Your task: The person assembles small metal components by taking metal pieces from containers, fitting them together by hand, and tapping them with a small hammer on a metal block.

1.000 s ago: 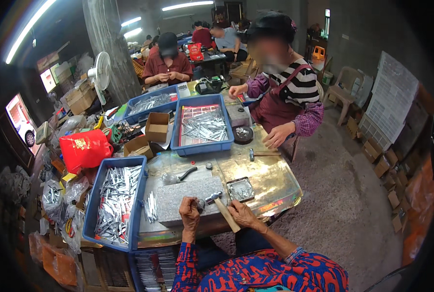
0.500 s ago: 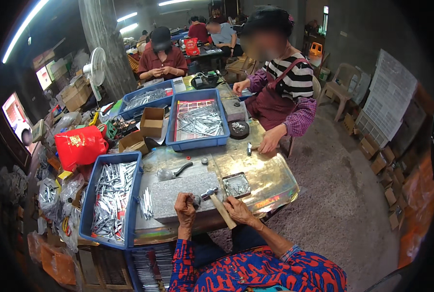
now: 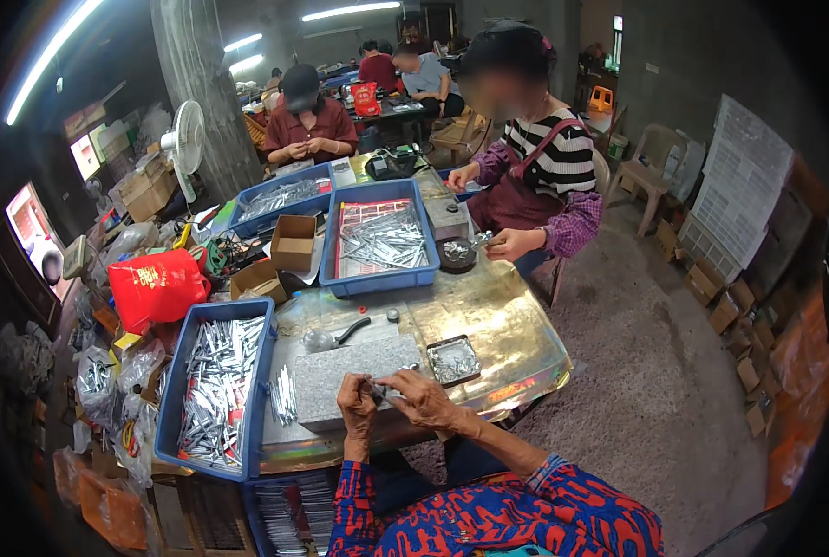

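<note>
My left hand (image 3: 356, 407) is closed at the near edge of a grey stone block (image 3: 340, 364), pinching a small dark piece that the fingers mostly cover. Reaching over to it, my right hand (image 3: 424, 401) brings its fingertips against the left fingers. A hammer (image 3: 411, 367) sits within the right hand; only its metal head and a bit of wooden handle end show. Just right of the block stands a small square tray (image 3: 453, 359) of small metal parts. Slim silvery metal pieces (image 3: 284, 397) lie left of the block.
Blue bins of metal pieces stand at the left (image 3: 270, 371) and the back (image 3: 382, 285). A clear bulb-shaped thing with a black curved handle (image 3: 319, 340) lies behind the block. Across the table a co-worker (image 3: 549, 176) handles small parts above a dark round dish (image 3: 458, 255).
My right hand has moved left and its fingertips now meet my left hand, covering most of the hammer. The co-worker at the right has lifted a small shiny piece near the dish.
</note>
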`<state>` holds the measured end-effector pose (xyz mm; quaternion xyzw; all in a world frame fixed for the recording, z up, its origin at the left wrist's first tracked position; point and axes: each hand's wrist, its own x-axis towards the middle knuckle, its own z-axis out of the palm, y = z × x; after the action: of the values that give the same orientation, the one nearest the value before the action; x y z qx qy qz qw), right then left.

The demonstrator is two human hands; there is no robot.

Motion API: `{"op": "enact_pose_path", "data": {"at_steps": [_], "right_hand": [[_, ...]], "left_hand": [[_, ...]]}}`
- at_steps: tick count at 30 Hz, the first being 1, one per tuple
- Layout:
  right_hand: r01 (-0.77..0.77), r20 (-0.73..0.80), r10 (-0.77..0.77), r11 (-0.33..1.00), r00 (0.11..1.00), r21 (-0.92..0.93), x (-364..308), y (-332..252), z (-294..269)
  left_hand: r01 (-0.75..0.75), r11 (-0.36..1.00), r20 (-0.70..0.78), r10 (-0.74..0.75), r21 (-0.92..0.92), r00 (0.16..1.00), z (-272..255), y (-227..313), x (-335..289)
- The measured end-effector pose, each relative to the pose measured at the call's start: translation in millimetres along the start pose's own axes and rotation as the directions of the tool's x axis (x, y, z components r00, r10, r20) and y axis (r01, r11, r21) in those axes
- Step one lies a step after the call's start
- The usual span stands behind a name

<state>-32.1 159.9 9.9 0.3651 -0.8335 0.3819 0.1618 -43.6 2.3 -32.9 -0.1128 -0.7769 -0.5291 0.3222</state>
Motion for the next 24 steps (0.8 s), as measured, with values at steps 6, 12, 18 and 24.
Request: {"op": "enact_pose_path", "data": {"at_steps": [6, 12, 18, 24], "right_hand": [[0.049, -0.041, -0.047, 0.997, 0.998, 0.055, 3, 10, 18], [-0.043, -0.092, 0.05, 0.996, 0.994, 0.073, 4, 1, 27], [-0.126, -0.049, 0.128, 0.991, 0.991, 0.049, 7, -6, 23], [-0.265, -0.169, 0.262, 0.964, 0.95, 0.006, -30, -19, -12]], "left_hand": [[-0.012, 1.0, -0.007, 0.012, -0.019, 1.0, 1, -6, -1], [-0.011, 1.0, -0.01, 0.011, -0.022, 1.0, 2, -3, 1], [-0.012, 0.998, 0.02, 0.011, 0.054, 1.0, 2, -14, -2], [-0.019, 1.0, -0.031, 0.018, -0.015, 0.999, 6, -5, 3]]}}
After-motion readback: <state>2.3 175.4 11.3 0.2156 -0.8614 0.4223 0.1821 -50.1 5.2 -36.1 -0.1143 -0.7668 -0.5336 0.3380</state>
